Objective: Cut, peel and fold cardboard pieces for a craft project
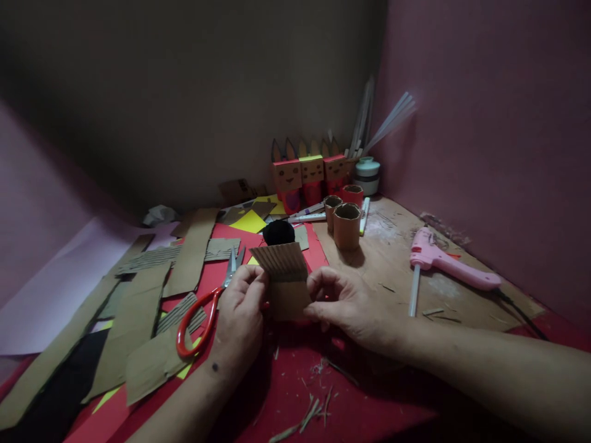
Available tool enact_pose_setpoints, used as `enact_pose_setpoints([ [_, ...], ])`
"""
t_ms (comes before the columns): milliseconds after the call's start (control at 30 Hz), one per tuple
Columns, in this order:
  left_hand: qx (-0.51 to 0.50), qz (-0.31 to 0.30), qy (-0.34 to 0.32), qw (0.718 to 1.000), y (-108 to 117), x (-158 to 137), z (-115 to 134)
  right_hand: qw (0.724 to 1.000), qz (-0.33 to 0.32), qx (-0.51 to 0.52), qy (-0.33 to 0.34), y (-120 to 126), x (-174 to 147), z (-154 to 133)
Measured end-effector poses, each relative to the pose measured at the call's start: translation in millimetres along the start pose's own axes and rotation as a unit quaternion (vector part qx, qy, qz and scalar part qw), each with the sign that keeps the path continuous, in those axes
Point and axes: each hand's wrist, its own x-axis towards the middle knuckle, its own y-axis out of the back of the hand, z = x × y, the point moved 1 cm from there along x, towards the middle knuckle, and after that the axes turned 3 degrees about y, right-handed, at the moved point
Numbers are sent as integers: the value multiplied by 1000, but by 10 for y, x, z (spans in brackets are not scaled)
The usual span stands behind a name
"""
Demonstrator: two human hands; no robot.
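Observation:
A small piece of cardboard (287,292) is held up between my two hands, its upper part ribbed and bent back from a smooth lower part. My left hand (242,307) pinches its left edge, and my right hand (344,304) grips the right edge between thumb and fingers. Just left of my left hand lie scissors (198,323) with red handles, blades pointing away from me. Behind the cardboard sits a round black object (278,232) whose kind I cannot make out.
Cardboard strips (133,326) and coloured paper cover the left side. Cardboard tubes (346,226) stand beyond my right hand. A pink glue gun (455,261) lies at the right, its cord trailing. Box-headed figures with ears (287,175) and a lidded jar (367,176) stand at the back.

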Motion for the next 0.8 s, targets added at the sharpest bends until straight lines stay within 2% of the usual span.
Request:
enact_pose_setpoints([
  [133,-90,-30,47,994,25,30,72,997,-8,-54,59,-5,-32,-43],
  [233,-117,-65,40,990,43,45,88,998,-45,-16,43,-19,-49,-55],
  [333,-69,-71,-22,995,68,39,91,996,-85,12,38,-10,-49,-69],
  [433,8,-22,-113,993,81,14,95,990,-107,-51,78,39,-36,-80],
  [500,59,14,-169,984,76,-8,99,989,-112,-59,82,72,-30,-69],
  [567,93,26,-214,972,68,-28,101,993,-97,-10,59,88,-25,-44],
  [667,132,9,-256,958,71,-46,111,998,-28,46,13,73,-9,-6],
  [800,153,-31,-251,955,105,-63,160,995,38,88,-6,30,18,-6],
])
